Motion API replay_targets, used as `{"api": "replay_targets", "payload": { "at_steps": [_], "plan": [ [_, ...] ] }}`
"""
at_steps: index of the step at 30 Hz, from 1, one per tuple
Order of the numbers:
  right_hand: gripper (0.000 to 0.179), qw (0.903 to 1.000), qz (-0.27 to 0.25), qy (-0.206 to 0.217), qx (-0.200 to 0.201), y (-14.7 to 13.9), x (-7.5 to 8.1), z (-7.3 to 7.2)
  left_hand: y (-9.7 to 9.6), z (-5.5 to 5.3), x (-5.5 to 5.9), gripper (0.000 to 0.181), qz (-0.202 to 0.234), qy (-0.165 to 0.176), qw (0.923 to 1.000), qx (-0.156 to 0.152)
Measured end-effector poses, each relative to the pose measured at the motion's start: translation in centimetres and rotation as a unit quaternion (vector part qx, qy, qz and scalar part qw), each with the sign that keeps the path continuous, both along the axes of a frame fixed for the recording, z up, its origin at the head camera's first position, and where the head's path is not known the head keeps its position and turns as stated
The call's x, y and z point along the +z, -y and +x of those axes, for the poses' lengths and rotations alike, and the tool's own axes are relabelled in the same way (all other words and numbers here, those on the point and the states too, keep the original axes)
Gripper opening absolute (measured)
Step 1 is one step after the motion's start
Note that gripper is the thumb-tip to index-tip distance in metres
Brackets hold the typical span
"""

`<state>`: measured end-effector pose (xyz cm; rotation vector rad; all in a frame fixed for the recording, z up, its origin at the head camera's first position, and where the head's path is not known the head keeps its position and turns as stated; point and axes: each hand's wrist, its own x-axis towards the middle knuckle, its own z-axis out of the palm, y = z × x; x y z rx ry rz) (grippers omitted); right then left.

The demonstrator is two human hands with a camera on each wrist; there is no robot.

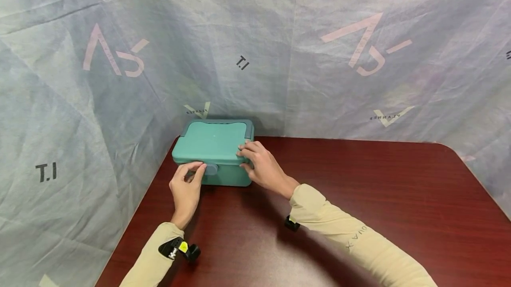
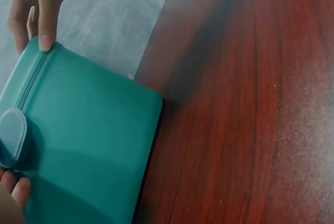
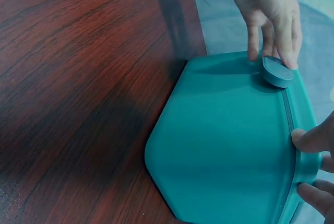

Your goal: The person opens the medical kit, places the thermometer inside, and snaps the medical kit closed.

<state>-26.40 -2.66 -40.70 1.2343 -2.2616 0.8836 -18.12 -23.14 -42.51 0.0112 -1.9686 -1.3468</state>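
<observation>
A teal lunch box [image 1: 209,141] with its lid down stands at the back left of the table. On its front is a rounded grey-blue latch [image 1: 211,169]. My left hand [image 1: 186,193] pinches the latch's left edge between thumb and fingers; the right wrist view shows these fingertips at the end of the latch [image 3: 276,71]. At the lid's front right corner, my right hand [image 1: 266,168] grips the rim, its thumb at the seam and its fingers over the top. The box's contents are hidden.
The dark red wooden table [image 1: 359,189] stretches to the right and toward me. Grey printed cloth [image 1: 255,56] hangs behind and on the left, close to the box. A grey carry handle [image 1: 249,129] lies folded around the back of the lid.
</observation>
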Motion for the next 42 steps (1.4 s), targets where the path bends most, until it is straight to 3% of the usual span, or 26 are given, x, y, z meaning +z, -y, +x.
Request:
{"api": "replay_targets", "payload": {
  "at_steps": [6,10,13,17,28,33,42],
  "plan": [
    [0.028,1.0000,0.000,0.002,-0.008,-0.5,-0.2,0.3,-1.3,0.2,0.0,0.015,-0.064,-0.067,0.9957,-0.002],
    [0.028,1.0000,-0.008,-0.005,-0.004,-0.5,-0.4,0.5,-1.3,-0.1,-0.9,0.022,-0.091,-0.118,0.9888,-0.007],
    [0.029,0.9998,-0.013,-0.014,-0.002,-0.3,-0.5,0.6,-1.1,-0.5,-1.7,0.024,-0.096,-0.152,0.9837,-0.008],
    [0.030,0.9997,-0.014,-0.018,-0.001,-0.1,-0.6,0.7,-0.9,-0.8,-2.2,0.024,-0.085,-0.172,0.9814,-0.009],
    [0.029,0.9995,-0.011,-0.029,0.001,0.3,-0.7,1.1,-0.6,-0.9,-3.0,0.028,-0.102,-0.209,0.9726,-0.006],
    [0.030,0.9993,-0.019,-0.033,0.001,0.5,-0.5,1.0,-0.7,-0.9,-2.7,0.027,-0.095,-0.206,0.9740,-0.001],
    [0.043,0.9985,0.026,0.048,0.003,-0.7,0.1,1.2,-0.5,-0.9,-3.0,0.028,-0.093,-0.166,0.9817,-0.003]
  ]
}}
